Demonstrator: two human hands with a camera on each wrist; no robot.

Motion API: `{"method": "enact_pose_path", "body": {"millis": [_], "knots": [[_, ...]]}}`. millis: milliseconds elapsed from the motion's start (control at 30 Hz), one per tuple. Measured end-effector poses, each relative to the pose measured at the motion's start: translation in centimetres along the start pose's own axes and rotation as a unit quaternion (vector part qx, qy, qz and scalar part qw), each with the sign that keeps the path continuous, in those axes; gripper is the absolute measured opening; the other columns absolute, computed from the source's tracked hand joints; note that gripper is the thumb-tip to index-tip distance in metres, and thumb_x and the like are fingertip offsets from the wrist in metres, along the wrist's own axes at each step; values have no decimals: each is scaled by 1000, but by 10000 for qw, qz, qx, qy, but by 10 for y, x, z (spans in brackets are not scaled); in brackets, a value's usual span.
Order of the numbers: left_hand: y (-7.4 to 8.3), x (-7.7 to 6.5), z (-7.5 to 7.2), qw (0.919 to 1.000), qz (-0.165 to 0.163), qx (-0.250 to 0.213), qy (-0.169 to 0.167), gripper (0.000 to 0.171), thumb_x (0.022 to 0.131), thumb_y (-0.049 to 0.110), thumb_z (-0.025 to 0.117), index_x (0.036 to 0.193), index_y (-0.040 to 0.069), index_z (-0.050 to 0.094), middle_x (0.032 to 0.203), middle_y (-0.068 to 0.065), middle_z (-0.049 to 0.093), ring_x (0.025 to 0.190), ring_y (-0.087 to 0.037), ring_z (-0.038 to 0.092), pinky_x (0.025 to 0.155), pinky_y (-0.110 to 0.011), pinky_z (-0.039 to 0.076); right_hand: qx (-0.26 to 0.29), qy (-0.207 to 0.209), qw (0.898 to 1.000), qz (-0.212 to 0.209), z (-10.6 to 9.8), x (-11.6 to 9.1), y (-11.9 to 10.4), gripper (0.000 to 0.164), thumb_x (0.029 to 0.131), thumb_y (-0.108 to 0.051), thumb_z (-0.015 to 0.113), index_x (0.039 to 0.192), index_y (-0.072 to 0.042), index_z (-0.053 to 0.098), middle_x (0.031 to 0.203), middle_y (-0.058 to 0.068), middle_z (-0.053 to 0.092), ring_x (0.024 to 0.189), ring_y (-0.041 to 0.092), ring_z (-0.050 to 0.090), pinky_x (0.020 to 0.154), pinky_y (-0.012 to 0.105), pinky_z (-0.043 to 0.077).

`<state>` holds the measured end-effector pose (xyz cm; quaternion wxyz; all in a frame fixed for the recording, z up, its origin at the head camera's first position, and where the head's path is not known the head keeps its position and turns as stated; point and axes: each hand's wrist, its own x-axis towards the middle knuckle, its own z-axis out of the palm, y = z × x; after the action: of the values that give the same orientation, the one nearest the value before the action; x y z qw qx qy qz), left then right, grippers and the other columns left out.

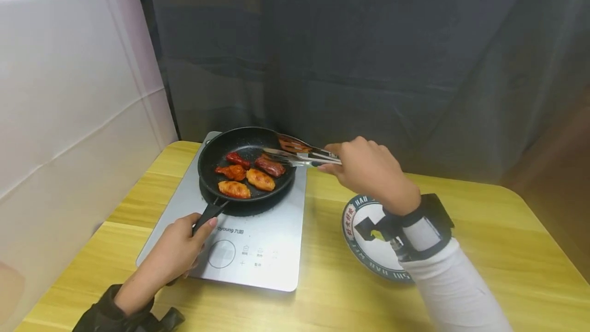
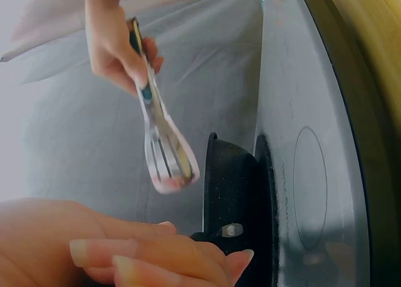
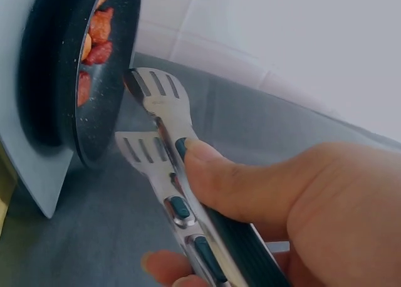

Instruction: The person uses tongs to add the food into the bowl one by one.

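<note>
My left hand (image 1: 177, 245) grips the handle (image 1: 208, 216) of a black frying pan (image 1: 244, 140). Several browned pieces of meat lie in the pan: two golden chicken wings (image 1: 260, 180), two redder drumstick-like pieces (image 1: 231, 171) and a dark red slab (image 1: 270, 166). Metal tongs (image 3: 169, 111) with slotted heads and dark green grips are in my right hand (image 1: 369, 165), thumb on one arm and fingers round the other. In the right wrist view the tongs' heads stand apart with nothing between them. They overlap the pan's right rim in the head view, near the slab.
Under the pan is a silver induction cooker (image 1: 276, 275) with a touch panel at its front. A white plate (image 1: 387, 257) with a lettered rim stands on the wooden table (image 1: 332, 301), partly hidden by my right wrist. A dark curtain (image 1: 369, 65) hangs behind, a pale wall (image 1: 69, 91) at left.
</note>
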<state>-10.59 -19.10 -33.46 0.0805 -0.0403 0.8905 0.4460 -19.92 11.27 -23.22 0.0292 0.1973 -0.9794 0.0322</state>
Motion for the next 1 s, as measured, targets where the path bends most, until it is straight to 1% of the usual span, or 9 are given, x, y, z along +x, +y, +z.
{"method": "enact_pose_path", "body": {"millis": [133, 233, 333, 467, 567, 633, 733, 867, 1000], "knots": [[-1, -1, 1, 9999, -65, -123, -24, 33, 102, 29, 48, 108, -3, 50, 55, -3, 41, 37, -13, 35, 35, -25, 32, 230, 309, 9992, -71, 3, -18, 15, 46, 90, -41, 66, 125, -12, 63, 64, -1, 53, 53, 19, 48, 42, 31, 34], [-1, -1, 1, 9998, -97, -158, -43, 33, 102, 30, 48, 107, -3, 50, 54, -2, 39, 37, -13, 34, 35, -24, 31, 345, 587, 9976, -80, 7, -34, 27, 46, 90, -40, 67, 126, -11, 62, 65, 0, 55, 55, 19, 48, 42, 32, 33], [-1, 0, 2, 9998, -89, -159, -62, 33, 102, 30, 48, 107, -2, 50, 54, -2, 39, 37, -13, 34, 35, -25, 31, 367, 874, 9955, -102, 12, -51, 39, 47, 89, -37, 69, 126, -11, 61, 67, 0, 58, 59, 21, 50, 46, 36, 36], [-1, 0, 0, 9999, -21, -51, -85, 33, 102, 29, 48, 109, -3, 50, 54, -3, 41, 37, -13, 36, 34, -26, 33, 266, 1119, 9934, 13, 21, -72, 51, 44, 87, -33, 71, 124, -11, 62, 58, -1, 49, 56, 21, 47, 49, 36, 36], [-1, 1, -3, 9999, 47, 120, -71, 34, 102, 29, 48, 112, -4, 50, 55, -4, 42, 37, -14, 37, 35, -27, 35, 279, 970, 9944, 315, 28, -84, 56, 46, 87, -34, 70, 125, -10, 62, 56, -1, 42, 56, 21, 45, 48, 33, 32], [-2, 1, -5, 9998, 67, 198, -73, 36, 102, 30, 48, 113, -4, 49, 56, -4, 43, 37, -14, 38, 35, -28, 36, 319, 837, 9948, 480, 32, -91, 59, 48, 87, -37, 69, 125, -9, 61, 58, -1, 44, 58, 21, 46, 49, 33, 32], [-2, 1, -6, 9998, 40, 166, -133, 38, 102, 32, 47, 114, -4, 48, 55, -4, 42, 38, -15, 38, 35, -28, 36, 420, 644, 9948, 661, 36, -100, 64, 51, 88, -39, 68, 128, -9, 59, 63, -1, 50, 61, 21, 47, 50, 34, 34], [-2, 1, -5, 9997, 1, 84, -218, 39, 102, 32, 46, 113, -5, 48, 54, -2, 40, 38, -14, 36, 35, -28, 36, 462, 586, 9940, 795, 42, -113, 73, 49, 87, -36, 70, 127, -8, 60, 69, 1, 56, 63, 22, 49, 53, 36, 37], [-1, 1, -2, 9996, -25, 57, -262, 37, 103, 32, 46, 112, -4, 48, 54, -2, 39, 38, -13, 36, 35, -27, 35, 399, 573, 9936, 885, 45, -129, 88, 49, 86, -35, 71, 125, -9, 61, 79, 8, 63, 64, 24, 53, 53, 40, 42]]}}
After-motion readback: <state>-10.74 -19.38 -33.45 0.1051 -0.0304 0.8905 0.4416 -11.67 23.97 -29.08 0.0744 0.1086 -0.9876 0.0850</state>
